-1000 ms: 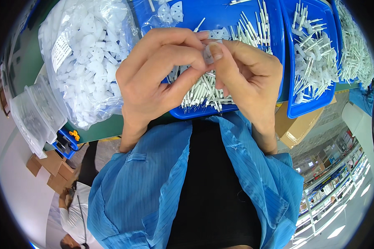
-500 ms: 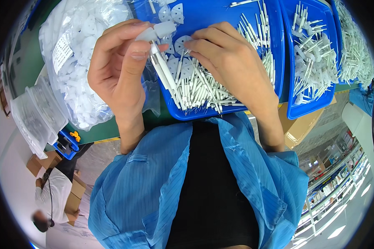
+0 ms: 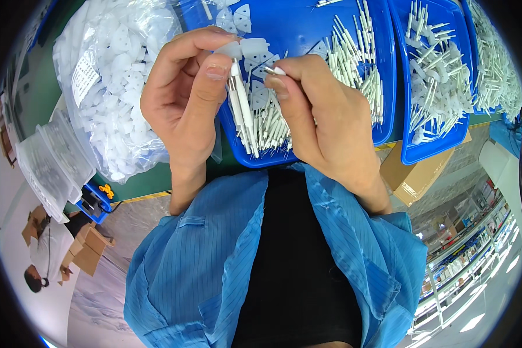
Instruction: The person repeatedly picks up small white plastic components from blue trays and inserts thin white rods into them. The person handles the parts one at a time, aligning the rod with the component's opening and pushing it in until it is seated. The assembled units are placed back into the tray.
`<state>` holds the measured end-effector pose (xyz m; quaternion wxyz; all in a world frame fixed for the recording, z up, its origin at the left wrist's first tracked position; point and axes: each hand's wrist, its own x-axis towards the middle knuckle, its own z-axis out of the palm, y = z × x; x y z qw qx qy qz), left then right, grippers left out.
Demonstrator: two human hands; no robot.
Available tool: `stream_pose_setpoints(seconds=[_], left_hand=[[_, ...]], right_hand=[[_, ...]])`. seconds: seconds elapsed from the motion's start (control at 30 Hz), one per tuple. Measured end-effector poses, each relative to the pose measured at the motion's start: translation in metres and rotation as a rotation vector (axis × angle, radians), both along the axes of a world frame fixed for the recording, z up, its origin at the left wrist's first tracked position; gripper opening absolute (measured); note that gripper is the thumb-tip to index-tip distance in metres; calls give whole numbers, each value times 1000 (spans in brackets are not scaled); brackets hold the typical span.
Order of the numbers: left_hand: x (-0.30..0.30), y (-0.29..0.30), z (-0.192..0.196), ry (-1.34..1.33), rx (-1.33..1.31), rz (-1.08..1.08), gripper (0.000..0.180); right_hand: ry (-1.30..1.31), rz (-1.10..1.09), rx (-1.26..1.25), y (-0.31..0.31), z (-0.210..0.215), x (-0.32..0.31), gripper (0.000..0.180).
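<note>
My left hand [image 3: 182, 110] pinches a translucent white plastic piece [image 3: 254, 46] between thumb and fingers. White rods [image 3: 242, 110] with shiny metal sections hang down from that piece, side by side. To its right, my right hand [image 3: 339, 116] is closed in a pinch on a thin white rod [image 3: 278, 71] with a dark metal tip, mostly covered by the fingers. Both hands are over a blue tray [image 3: 304, 23]. Loose white rods [image 3: 354, 49] lie heaped in the tray, and several flat fan-shaped plastic pieces [image 3: 242, 18] are around its left side.
A clear bag [image 3: 119, 93] full of white plastic pieces lies left. To the right stand another blue tray [image 3: 429, 152] of rod assemblies and a further heap [image 3: 499, 72]. Clear plastic containers [image 3: 49, 159] sit at the table's left edge. A person [image 3: 52, 249] is beyond, beside cardboard boxes.
My right hand has come up from the tray, turned, and now pinches a thin rod near the plastic piece. My left hand has shifted right with the piece and its rods.
</note>
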<state>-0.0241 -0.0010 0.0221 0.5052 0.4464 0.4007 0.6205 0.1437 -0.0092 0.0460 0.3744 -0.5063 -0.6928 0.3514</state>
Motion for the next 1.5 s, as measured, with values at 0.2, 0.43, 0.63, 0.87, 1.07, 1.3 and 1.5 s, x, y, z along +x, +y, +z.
stream_pose_setpoints(seconds=[0.2, 0.43, 0.63, 0.87, 1.07, 1.3, 1.5], left_hand=[[2, -1, 1, -8, -1, -14, 19], [3, -2, -1, 38, 60, -6, 18], [4, -3, -1, 84, 56, 4, 20], [3, -2, 0, 265, 162, 7, 22], [4, 1, -6, 320, 240, -48, 24], [1, 1, -2, 210, 225, -99, 29], [-3, -3, 3, 131, 68, -111, 30]], right_hand=[[-69, -65, 212, -1, -2, -2, 14], [-113, -131, 216, -8, -1, -8, 14], [-127, -171, 134, -13, 6, -9, 13], [-139, -95, -73, -14, 25, 0, 6], [-150, -95, -85, -15, 27, 2, 5], [-10, -29, -114, -10, 20, 5, 8], [337, 164, -239, 2, 2, 15, 8]])
